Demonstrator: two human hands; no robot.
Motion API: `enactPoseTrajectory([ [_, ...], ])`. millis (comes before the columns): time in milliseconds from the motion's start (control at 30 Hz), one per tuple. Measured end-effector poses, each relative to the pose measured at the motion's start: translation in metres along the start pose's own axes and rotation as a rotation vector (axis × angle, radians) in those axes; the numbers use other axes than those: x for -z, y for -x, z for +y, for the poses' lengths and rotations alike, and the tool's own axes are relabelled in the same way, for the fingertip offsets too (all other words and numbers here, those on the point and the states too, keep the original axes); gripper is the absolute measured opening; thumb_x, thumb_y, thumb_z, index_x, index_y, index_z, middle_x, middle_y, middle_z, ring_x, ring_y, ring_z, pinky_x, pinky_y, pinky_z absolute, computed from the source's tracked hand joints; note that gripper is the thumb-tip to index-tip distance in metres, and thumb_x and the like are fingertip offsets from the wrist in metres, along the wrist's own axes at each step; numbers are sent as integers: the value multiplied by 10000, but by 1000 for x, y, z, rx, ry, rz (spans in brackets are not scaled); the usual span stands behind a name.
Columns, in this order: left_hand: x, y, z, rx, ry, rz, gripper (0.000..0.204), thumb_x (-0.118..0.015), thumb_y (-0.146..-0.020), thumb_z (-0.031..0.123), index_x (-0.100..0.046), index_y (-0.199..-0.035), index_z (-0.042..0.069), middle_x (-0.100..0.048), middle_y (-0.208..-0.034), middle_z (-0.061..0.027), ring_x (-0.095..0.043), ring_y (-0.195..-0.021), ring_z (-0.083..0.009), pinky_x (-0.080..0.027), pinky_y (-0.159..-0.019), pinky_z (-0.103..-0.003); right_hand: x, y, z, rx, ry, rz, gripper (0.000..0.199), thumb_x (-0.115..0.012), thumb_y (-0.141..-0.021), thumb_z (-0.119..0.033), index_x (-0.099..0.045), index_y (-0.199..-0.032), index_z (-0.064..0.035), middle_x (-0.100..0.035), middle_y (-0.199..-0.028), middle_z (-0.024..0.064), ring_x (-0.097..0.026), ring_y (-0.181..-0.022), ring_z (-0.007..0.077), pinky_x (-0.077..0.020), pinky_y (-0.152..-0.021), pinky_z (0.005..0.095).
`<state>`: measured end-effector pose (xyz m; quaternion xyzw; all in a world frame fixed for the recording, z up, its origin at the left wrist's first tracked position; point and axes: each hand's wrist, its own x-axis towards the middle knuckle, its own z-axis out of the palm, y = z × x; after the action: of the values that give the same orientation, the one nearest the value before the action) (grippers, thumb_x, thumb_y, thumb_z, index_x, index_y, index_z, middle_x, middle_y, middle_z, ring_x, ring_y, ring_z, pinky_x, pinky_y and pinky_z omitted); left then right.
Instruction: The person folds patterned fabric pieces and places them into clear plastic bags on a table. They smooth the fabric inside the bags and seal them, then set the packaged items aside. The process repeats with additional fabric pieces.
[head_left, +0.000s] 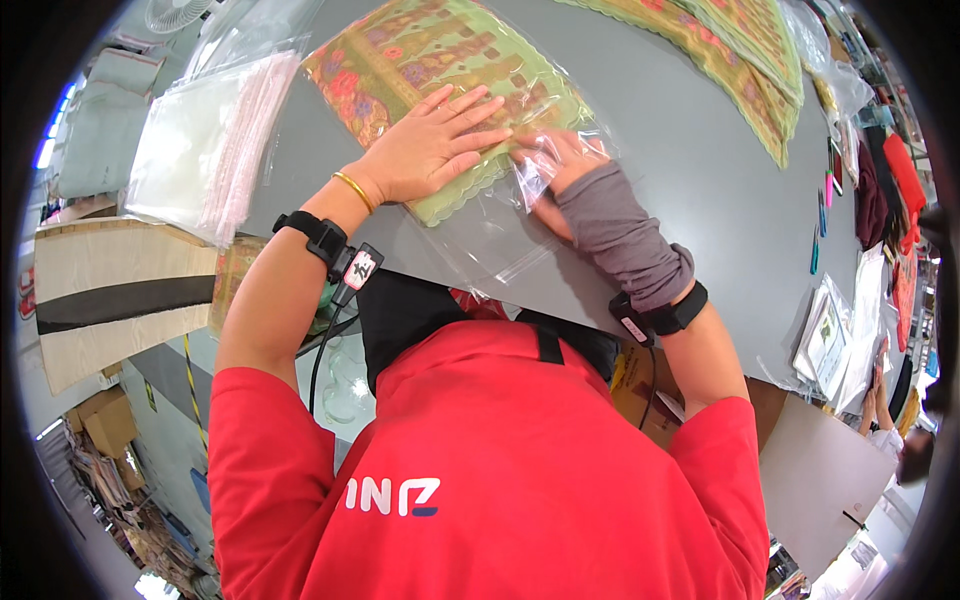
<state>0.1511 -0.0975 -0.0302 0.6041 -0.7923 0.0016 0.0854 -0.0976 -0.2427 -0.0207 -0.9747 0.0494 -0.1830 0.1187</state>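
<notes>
A folded green scarf (470, 60) with scalloped edges and red and purple flowers lies inside a clear plastic bag (480, 240) in front of me. My left hand (435, 145) rests flat on the bagged cloth, fingers spread, holding nothing. At the bag's right side, my right hand (565, 165) bunches the loose clear film between thumb and fingers. Glare from the plastic partly covers its fingertips. The bag's loose part stretches toward the table's near edge.
A stack of clear bags (200, 140) lies at left on the grey table (680, 180). More green patterned cloth (740, 60) is at the far right. Pens (818, 215) and papers (825, 340) lie along the right edge. A wooden board (120, 290) stands at left.
</notes>
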Motion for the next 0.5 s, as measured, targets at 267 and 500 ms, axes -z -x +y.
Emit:
enactPoseTrajectory([
  [267, 3, 0, 30, 61, 45, -86, 542, -524, -1091, 367, -470, -1615, 239, -360, -1716, -97, -284, -1603, -285, -184, -1323, -524, 36, 42, -27, -135, -337, -129, 117, -712, -844, -90, -665, -950, -74, -672, -1009, 82, -641, -996, 302, -496, -848, 430],
  [500, -14, -3, 13, 103, -34, 73, 644, -546, -1047, 541, -463, -1619, 257, -358, -1715, -112, -284, -1602, -294, -185, -1321, -529, -1, 39, -53, 134, -461, -105, 248, -670, -796, -21, -705, -1030, -95, -643, -1203, 71, -604, -1102, 305, -480, -950, 420],
])
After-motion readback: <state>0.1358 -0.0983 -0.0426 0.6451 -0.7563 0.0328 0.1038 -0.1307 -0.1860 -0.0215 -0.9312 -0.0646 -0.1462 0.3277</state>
